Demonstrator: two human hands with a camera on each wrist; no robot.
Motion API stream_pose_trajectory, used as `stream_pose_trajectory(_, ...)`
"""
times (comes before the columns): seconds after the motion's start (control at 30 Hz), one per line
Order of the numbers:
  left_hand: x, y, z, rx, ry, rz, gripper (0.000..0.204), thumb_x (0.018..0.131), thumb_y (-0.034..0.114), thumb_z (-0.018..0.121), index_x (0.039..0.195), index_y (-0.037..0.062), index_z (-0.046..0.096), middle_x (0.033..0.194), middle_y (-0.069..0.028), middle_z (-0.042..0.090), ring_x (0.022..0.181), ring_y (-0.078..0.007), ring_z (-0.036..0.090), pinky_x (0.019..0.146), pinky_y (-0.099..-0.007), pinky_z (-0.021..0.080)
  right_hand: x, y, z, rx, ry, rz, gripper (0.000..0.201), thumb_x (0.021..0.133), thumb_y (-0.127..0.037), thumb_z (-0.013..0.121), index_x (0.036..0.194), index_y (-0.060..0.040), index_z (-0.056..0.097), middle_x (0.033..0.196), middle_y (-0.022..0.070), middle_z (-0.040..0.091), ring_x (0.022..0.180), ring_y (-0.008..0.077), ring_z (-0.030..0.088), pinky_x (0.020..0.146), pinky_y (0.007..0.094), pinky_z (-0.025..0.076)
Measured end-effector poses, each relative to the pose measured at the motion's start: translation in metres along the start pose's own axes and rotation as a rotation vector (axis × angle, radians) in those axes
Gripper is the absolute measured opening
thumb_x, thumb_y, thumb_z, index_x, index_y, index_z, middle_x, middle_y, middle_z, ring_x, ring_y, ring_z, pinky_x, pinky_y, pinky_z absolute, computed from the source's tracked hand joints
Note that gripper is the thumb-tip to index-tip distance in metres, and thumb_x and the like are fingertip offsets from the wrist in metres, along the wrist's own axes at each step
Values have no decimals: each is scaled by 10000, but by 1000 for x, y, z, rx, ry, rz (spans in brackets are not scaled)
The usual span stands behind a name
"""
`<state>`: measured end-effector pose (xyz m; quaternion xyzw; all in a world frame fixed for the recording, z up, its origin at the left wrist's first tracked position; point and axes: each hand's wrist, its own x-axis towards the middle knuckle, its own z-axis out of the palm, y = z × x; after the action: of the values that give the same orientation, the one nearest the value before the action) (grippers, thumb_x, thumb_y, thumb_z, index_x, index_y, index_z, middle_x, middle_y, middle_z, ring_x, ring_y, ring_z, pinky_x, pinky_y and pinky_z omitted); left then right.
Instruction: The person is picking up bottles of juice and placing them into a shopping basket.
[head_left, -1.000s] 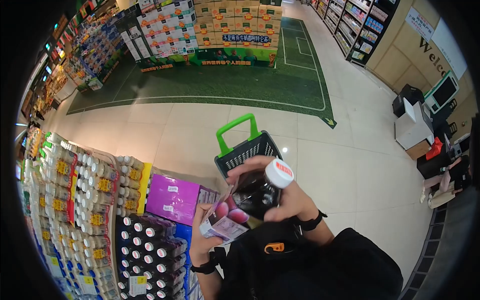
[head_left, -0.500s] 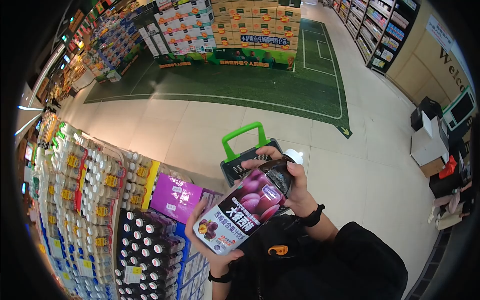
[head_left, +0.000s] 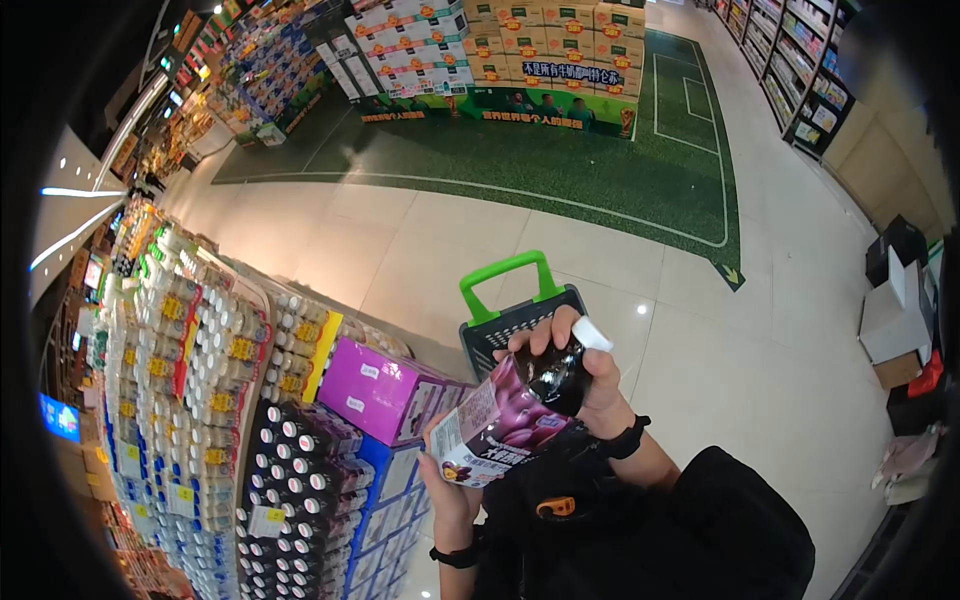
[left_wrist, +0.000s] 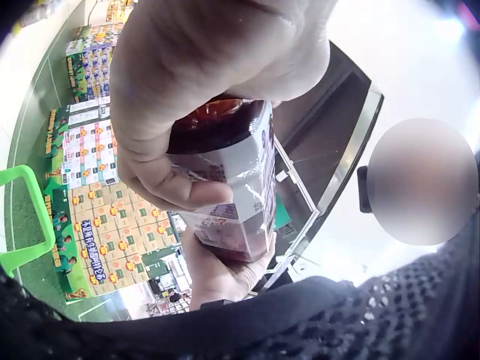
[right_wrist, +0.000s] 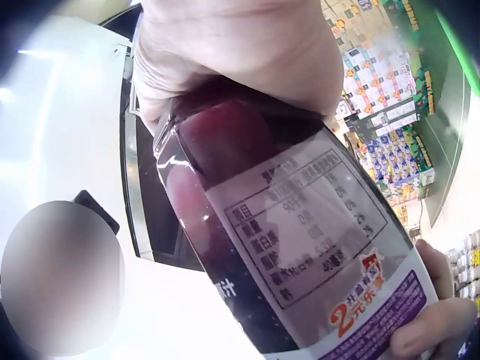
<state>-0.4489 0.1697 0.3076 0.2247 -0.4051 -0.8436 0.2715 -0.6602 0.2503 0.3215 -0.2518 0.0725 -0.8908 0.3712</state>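
Both hands hold a large bottle of plum juice (head_left: pixel 510 415) in front of the chest. It is dark with a white cap and a purple label with plums on it, tilted with the cap up and to the right. My right hand (head_left: pixel 590 385) grips it round the shoulder just below the cap. Down at the base, my left hand (head_left: pixel 455 505) holds the other end. In the left wrist view its curled fingers (left_wrist: pixel 176 184) wrap the bottle's side. A printed nutrition table on the label (right_wrist: pixel 300 232) faces the right wrist camera.
Behind the bottle stands a dark shopping basket with a green handle (head_left: pixel 505 262). To the left are a purple carton (head_left: pixel 375 385), packed dark bottles with white caps (head_left: pixel 300 480) and stacks of pale bottles (head_left: pixel 215 350). Stacked cartons (head_left: pixel 560 50) stand beyond on a green mat (head_left: pixel 620 190).
The bottle has been turned in both hands: its cap faced the head camera, then its front label, and now a side panel shows beside the plums. The surroundings have shifted right in the head view.
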Motion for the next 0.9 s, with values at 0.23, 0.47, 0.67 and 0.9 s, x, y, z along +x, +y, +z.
stream_pose_trajectory(0.23, 15, -4, 4, 150, -40, 34, 695, 876, 454, 641, 1401, 96, 358, 1299, -110, 491, 1248, -269, 503, 1069, -417, 409, -15, -19, 0, -157, 146, -107, 446, 908, -517, 587, 946, -82, 495, 886, 134, 656, 1056, 312, 623, 977, 447, 466)
stream_pose_trajectory(0.47, 27, -33, 0, 298, -93, 196, 773, 809, 401, 748, 1399, 100, 349, 1301, -130, 480, 1241, -276, 490, 1066, -424, 397, -26, -38, -3, -345, 501, -135, 154, 1003, -212, 536, 974, -64, 505, 871, 118, 672, 953, 209, 657, 894, 348, 512)
stream_pose_trajectory(0.67, 31, -27, -7, 633, -82, 537, 733, 822, 527, 726, 1291, 74, 391, 1308, -240, 475, 1236, -329, 465, 1076, -465, 350, -31, -52, -25, -1175, 471, 91, 202, 986, -253, 581, 974, -53, 552, 827, 61, 638, 812, 113, 605, 748, 273, 464)
stream_pose_trajectory(0.9, 33, -21, -29, 748, -69, 283, 675, 904, 439, 651, 1355, 11, 387, 1337, -201, 504, 1243, -277, 481, 1070, -424, 358, -27, -40, -36, -1273, 373, 227, 324, 882, -348, 730, 957, -73, 576, 735, 26, 592, 674, 111, 571, 614, 279, 448)
